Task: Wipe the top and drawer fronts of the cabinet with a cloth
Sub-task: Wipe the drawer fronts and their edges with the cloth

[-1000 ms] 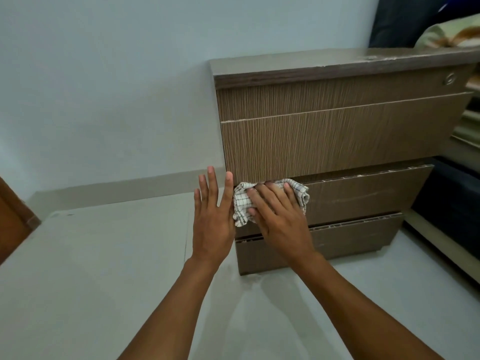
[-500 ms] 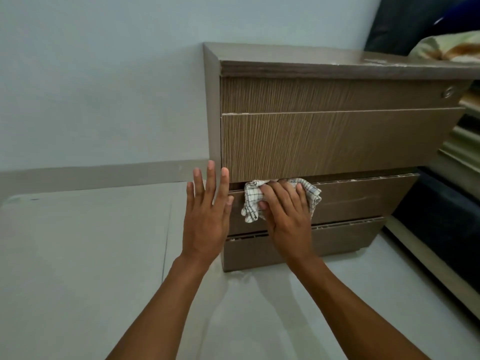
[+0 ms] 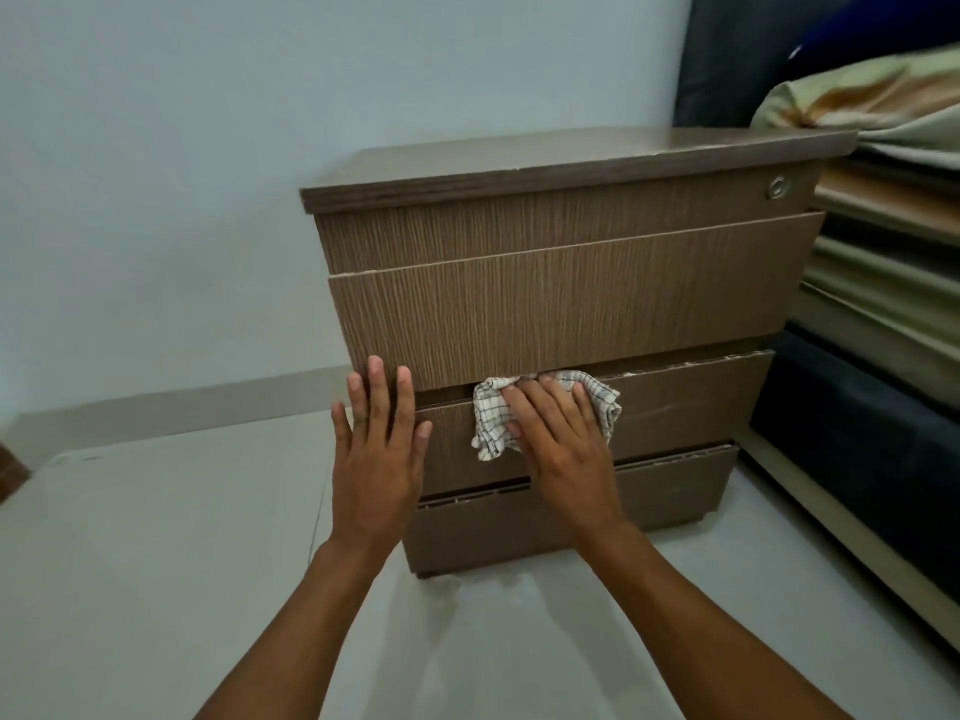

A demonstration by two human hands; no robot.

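Observation:
A brown wood-grain cabinet [image 3: 561, 304] with stacked drawer fronts stands on the floor against the wall. A white checked cloth [image 3: 597, 400] is bunched against the third drawer front, just under the lip of the drawer above. My right hand [image 3: 563, 444] lies flat on the cloth and presses it to that drawer front. My left hand [image 3: 376, 454] rests flat at the cabinet's left front edge, fingers spread and holding nothing. The cabinet top [image 3: 571, 150] is bare, with a round lock [image 3: 777, 188] at the upper right of the front.
A pale wall [image 3: 260, 148] and skirting run behind and left of the cabinet. A dark bed frame [image 3: 857, 444] with folded bedding [image 3: 878, 106] stands close on the right. Light floor tiles [image 3: 156, 563] spread to the left and front.
The cloth under my right hand has slid a little rightward along the third drawer front. My left hand stays at the cabinet's left edge. The camera has shifted, so more of the cabinet top shows.

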